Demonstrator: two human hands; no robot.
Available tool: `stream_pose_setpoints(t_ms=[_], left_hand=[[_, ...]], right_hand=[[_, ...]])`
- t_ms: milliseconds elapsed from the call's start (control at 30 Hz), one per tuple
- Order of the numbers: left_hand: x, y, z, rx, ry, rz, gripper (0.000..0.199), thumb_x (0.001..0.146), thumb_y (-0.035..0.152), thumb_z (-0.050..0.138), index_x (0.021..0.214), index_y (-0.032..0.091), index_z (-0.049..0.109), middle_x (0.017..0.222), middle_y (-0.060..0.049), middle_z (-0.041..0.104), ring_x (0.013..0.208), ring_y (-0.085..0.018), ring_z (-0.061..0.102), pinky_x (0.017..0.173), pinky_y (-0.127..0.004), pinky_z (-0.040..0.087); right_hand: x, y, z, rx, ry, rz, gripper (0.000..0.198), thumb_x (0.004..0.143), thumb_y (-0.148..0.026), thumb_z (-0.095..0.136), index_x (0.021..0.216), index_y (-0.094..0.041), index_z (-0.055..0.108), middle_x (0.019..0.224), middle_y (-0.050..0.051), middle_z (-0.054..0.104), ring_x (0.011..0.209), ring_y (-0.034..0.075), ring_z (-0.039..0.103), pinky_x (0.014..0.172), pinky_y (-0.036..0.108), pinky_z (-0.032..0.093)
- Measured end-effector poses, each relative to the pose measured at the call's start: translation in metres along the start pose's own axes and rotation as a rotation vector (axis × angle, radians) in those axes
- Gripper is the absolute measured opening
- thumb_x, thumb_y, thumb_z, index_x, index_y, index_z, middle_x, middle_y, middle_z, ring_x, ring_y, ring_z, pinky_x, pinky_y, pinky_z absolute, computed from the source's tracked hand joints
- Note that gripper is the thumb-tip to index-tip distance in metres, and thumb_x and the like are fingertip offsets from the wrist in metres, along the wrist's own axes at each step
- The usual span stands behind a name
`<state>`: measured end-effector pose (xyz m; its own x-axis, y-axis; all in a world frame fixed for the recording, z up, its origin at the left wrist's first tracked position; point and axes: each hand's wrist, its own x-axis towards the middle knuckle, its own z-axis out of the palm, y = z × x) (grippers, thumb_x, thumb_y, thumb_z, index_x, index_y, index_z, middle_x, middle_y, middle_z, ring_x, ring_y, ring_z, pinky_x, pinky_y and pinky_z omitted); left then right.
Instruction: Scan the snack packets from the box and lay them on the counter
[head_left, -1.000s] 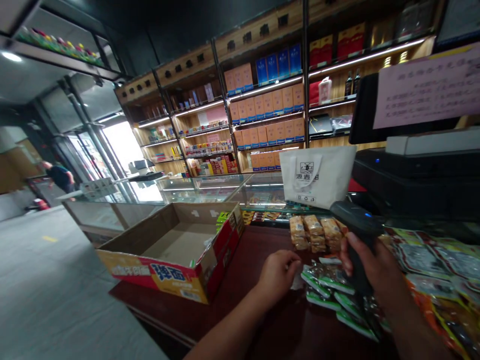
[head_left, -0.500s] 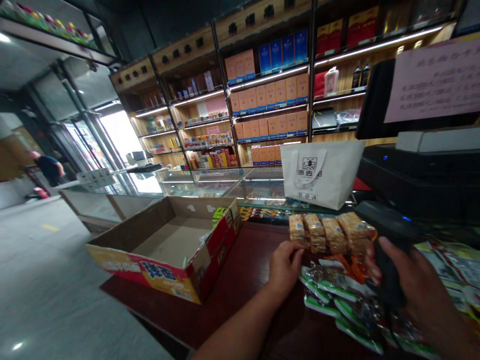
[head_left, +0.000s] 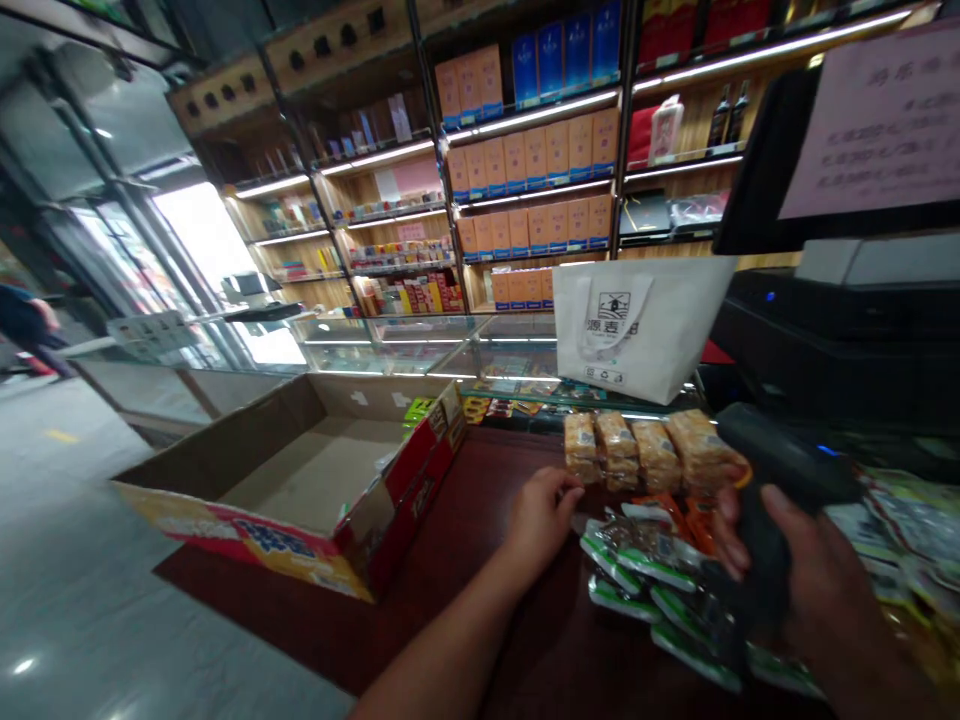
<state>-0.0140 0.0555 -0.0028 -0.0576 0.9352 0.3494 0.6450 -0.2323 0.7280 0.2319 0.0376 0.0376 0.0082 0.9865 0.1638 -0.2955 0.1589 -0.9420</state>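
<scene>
Clasped in my right hand, the barcode scanner points at green-edged snack packets. My left hand, loosely curled and empty, touches them; I should steady one packet flat, barcode up.

on the counter before us, an open box sits left, snack packets right. biscuit packs lie behind the packets, a bag behind those.

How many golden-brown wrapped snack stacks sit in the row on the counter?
4 stacks, side by side behind the green-edged packets, between the left hand and the scanner in the right hand. More may be hidden.
</scene>
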Motion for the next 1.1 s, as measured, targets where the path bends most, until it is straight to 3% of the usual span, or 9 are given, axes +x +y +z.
stream_pose_setpoints(t_ms=[100,133,367,467,567,800,867,967,1100], left_hand=[[0.007,-0.005,0.002,-0.039,-0.034,0.0,0.01,0.087,0.02,0.062,0.087,0.019,0.072,0.091,-0.006,0.072,0.089,-0.021,0.066,0.082,-0.032,0.05],[0.009,-0.006,0.003,-0.046,-0.048,0.001,0.011,0.088,0.022,0.061,0.088,0.019,0.072,0.091,-0.006,0.072,0.088,-0.021,0.066,0.082,-0.032,0.05],[0.008,0.012,0.008,0.123,-0.202,0.043,0.028,0.088,0.045,0.066,0.094,0.019,0.073,0.095,-0.007,0.071,0.083,-0.022,0.065,0.077,-0.033,0.05],[0.004,0.024,0.015,0.191,-0.216,0.188,0.043,0.079,0.048,0.076,0.111,0.019,0.072,0.11,-0.011,0.072,0.105,-0.029,0.063,0.094,-0.042,0.049],[0.001,0.025,0.024,0.196,-0.275,0.308,0.065,0.072,0.049,0.083,0.129,0.022,0.065,0.133,-0.013,0.066,0.128,-0.034,0.053,0.11,-0.052,0.04],[0.004,0.013,0.024,0.108,-0.434,0.384,0.059,0.075,0.041,0.083,0.129,0.025,0.067,0.134,-0.013,0.067,0.128,-0.032,0.058,0.114,-0.052,0.038],[0.006,0.014,0.021,0.099,-0.449,0.412,0.048,0.081,0.038,0.078,0.126,0.026,0.069,0.129,-0.011,0.071,0.124,-0.03,0.061,0.116,-0.052,0.036],[0.005,0.02,0.02,0.094,-0.418,0.468,0.027,0.093,0.031,0.063,0.117,0.026,0.074,0.12,-0.008,0.076,0.12,-0.026,0.064,0.113,-0.048,0.041],[0.0,0.027,0.018,0.08,-0.161,0.436,0.026,0.096,0.03,0.057,0.108,0.023,0.078,0.104,-0.007,0.08,0.099,-0.025,0.068,0.091,-0.04,0.056]], right_hand=[[-0.004,-0.007,0.009,0.192,-0.039,0.011,0.025,0.089,-0.048,0.065,0.085,-0.024,0.058,0.06,-0.004,0.056,0.041,0.012,0.047,0.038,0.023,0.042],[-0.003,-0.007,0.009,0.224,-0.013,-0.056,0.022,0.088,-0.044,0.068,0.089,-0.024,0.06,0.063,-0.005,0.057,0.041,0.011,0.047,0.038,0.023,0.042],[0.005,-0.011,-0.009,0.23,0.12,-0.124,0.027,0.084,-0.045,0.071,0.095,-0.024,0.057,0.071,-0.006,0.056,0.044,0.009,0.049,0.037,0.02,0.043],[0.006,-0.013,-0.012,0.26,0.106,-0.121,0.026,0.086,-0.045,0.07,0.096,-0.024,0.058,0.073,-0.006,0.057,0.046,0.008,0.048,0.038,0.018,0.043],[0.006,-0.012,-0.011,0.269,0.075,-0.103,0.026,0.087,-0.045,0.07,0.097,-0.024,0.058,0.074,-0.006,0.058,0.046,0.007,0.047,0.038,0.018,0.043],[0.007,-0.003,-0.009,0.254,0.02,-0.078,0.028,0.086,-0.046,0.072,0.098,-0.025,0.06,0.072,-0.007,0.059,0.043,0.007,0.049,0.037,0.019,0.043],[0.007,-0.001,-0.009,0.253,0.015,-0.08,0.026,0.087,-0.046,0.072,0.098,-0.025,0.06,0.072,-0.007,0.06,0.043,0.008,0.05,0.037,0.019,0.044],[0.007,0.001,-0.009,0.246,0.013,-0.079,0.027,0.087,-0.046,0.072,0.098,-0.024,0.06,0.072,-0.007,0.06,0.043,0.008,0.049,0.036,0.019,0.044],[0.008,0.003,-0.009,0.218,0.012,-0.062,0.03,0.084,-0.046,0.074,0.096,-0.024,0.059,0.068,-0.007,0.059,0.041,0.008,0.048,0.035,0.019,0.043]])
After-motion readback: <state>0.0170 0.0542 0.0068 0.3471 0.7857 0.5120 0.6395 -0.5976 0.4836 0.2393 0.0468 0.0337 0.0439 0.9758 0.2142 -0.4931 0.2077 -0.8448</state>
